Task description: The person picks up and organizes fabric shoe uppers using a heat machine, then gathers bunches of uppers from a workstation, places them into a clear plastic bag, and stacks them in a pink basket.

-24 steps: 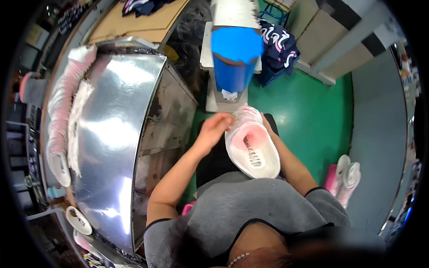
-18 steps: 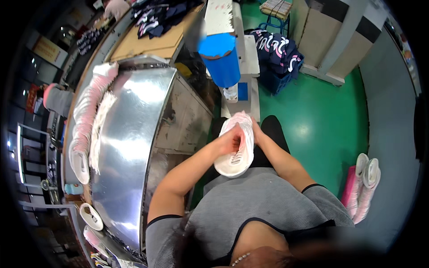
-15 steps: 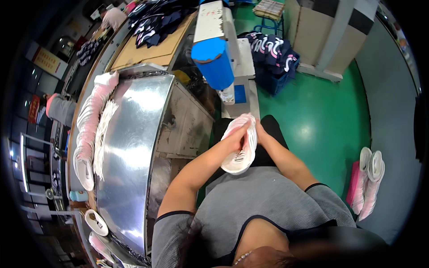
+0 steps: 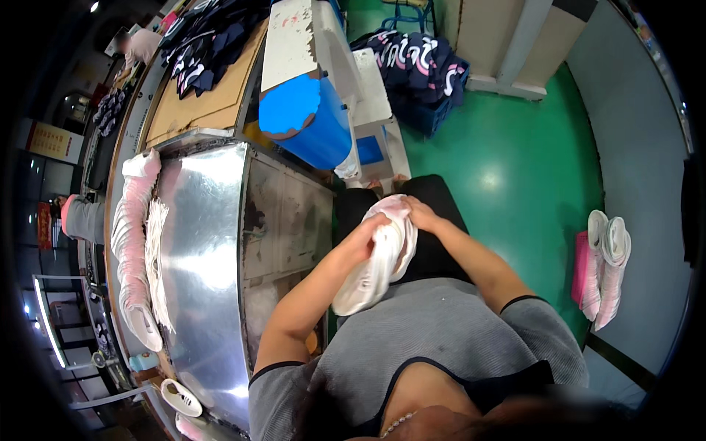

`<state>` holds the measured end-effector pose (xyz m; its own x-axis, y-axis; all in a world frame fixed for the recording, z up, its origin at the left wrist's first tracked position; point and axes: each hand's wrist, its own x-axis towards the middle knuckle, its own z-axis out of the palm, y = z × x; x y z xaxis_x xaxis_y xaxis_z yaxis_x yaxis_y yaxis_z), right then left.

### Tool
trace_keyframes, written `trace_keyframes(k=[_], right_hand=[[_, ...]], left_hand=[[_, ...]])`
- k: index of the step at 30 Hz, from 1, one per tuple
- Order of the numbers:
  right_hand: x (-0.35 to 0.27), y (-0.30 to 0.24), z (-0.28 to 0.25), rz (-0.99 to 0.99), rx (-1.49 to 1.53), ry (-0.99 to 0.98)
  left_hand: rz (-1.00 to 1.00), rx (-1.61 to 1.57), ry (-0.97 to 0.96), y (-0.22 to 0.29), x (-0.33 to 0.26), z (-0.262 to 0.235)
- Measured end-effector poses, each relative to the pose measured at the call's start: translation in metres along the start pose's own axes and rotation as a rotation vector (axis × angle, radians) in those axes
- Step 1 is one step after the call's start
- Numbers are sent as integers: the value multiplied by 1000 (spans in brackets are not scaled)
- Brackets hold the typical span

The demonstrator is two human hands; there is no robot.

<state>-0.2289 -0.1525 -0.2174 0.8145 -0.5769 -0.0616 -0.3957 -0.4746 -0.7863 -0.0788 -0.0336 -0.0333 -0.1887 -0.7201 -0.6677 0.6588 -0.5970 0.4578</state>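
Above my lap I hold a bundle of white and pale pink shoe uppers, nested into one another. My left hand is wrapped round its left side. My right hand grips the upper right end, with the fingers at the pink part. The bundle tilts, its rounded white end pointing down and left toward my stomach. How many pieces it holds cannot be made out. To my left, a long row of similar nested uppers lies along the metal tabletop, beside a bunch of white laces.
A machine with a blue cylindrical head stands ahead of me. Beyond it, a blue crate holds dark printed pieces. More nested uppers lean by a pink basket at the right wall. Dark pieces lie on cardboard, far left.
The bundle's lower end has swung left and its layers look looser. My left hand has shifted left along it; my right hand has moved onto its top end. The view has turned somewhat.
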Motion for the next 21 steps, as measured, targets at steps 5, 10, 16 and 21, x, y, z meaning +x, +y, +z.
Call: trace_keyframes(k=[5, 10, 16, 21], right_hand=[[8, -42, -25, 97, -6, -111], [12, -174, -62, 112, 628, 123], [47, -206, -32, 140, 1009, -140], [61, -173, -37, 177, 983, 134]], left_hand=[[73, 127, 127, 39, -96, -8], [420, 903, 195, 31, -124, -36], [492, -219, 178, 34, -101, -57], [620, 26, 316, 21, -114, -100]])
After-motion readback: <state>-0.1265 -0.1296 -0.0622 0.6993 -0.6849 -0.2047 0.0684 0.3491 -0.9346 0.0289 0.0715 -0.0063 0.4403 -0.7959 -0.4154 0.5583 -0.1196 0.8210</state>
